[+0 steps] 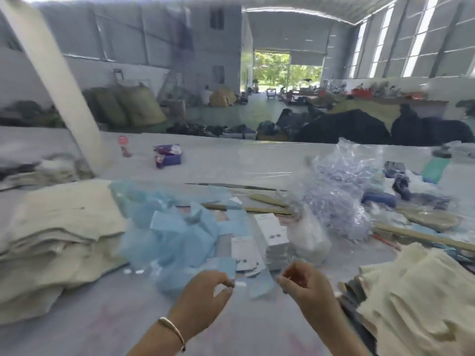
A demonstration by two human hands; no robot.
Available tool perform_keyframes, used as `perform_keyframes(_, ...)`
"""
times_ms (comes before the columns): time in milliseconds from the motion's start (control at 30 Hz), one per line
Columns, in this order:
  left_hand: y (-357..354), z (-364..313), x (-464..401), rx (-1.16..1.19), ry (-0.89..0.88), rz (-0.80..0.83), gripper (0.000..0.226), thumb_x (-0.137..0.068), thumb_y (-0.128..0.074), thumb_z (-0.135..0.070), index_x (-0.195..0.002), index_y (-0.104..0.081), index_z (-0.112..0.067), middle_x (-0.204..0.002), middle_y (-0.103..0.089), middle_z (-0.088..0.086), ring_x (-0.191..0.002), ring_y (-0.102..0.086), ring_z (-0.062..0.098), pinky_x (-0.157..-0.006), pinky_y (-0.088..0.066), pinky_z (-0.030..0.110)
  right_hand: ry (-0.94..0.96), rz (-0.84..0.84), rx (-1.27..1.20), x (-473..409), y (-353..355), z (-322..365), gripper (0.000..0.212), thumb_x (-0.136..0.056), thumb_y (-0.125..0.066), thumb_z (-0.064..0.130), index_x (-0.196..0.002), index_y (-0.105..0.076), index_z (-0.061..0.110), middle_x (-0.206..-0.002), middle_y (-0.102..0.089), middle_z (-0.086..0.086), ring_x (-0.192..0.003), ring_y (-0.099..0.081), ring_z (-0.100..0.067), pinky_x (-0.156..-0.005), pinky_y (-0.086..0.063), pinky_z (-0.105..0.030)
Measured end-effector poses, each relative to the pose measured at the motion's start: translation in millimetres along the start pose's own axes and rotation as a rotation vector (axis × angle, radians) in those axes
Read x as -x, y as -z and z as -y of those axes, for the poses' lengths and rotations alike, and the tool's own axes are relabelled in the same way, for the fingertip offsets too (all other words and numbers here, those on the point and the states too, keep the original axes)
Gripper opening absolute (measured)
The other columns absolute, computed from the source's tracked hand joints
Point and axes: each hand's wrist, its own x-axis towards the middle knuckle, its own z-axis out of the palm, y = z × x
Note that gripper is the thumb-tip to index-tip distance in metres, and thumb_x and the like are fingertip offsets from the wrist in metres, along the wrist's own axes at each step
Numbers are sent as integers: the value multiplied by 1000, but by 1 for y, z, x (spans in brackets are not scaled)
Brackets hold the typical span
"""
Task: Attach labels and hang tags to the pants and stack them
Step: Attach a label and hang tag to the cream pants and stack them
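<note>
Left hand (pixel 205 291) pinches thumb to forefinger, the pinched item too blurred to identify, right hand (pixel 303 281) curls likewise, both just before the white hang tags (pixel 273 235), cream pants stacked left (pixel 56 242) and right (pixel 416 299).

Cream folded fabric pants stack (pixel 56 242); pale blue crumpled plastic bags (pixel 177 235); white card hang tags (pixel 273 233); grey-white tabletop (pixel 102 330).
</note>
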Motion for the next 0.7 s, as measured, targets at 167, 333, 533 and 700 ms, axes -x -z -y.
perform_keyframes(167, 155, 124, 64, -70, 212, -391, 12, -82, -73, -12, -87, -74, -22, -88, -63, -18, -90, -58, 6, -79, -39, 17, 47, 318, -145, -16, -202, 76, 17, -78, -72, -1, -68, -59, -6, -60, -61, -18, -58, -55, -19, -61, -42, -31)
perform_keyframes(333, 283, 253, 96, -223, 407, -633, 17, -73, -79, -13, -89, -73, -17, -94, -69, -2, -97, -62, 23, -84, -48, 30, 25, 450, -242, -33, -365, 148, 19, -77, -71, -4, -67, -55, -8, -57, -58, -10, -52, -54, -16, -52, -41, -19)
perform_keyframes(533, 352, 371, 70, -496, 400, -256, 83, -75, -73, -52, -147, -36, -30, -156, -28, -6, -146, -19, 15, -118, -19, 34, -9, 524, -218, -67, -487, 195, 17, -81, -69, 3, -71, -55, 1, -68, -61, -12, -54, -55, -13, -58, -42, -24)
perform_keyframes(700, 371, 427, 41, -448, 287, -3, 71, -84, -64, -28, -148, -34, -33, -157, -27, -10, -144, -24, 6, -116, -20, 21, -13, 472, -120, -92, -522, 202, 16, -79, -70, 9, -71, -56, 8, -68, -63, -9, -57, -57, -14, -62, -46, -35)
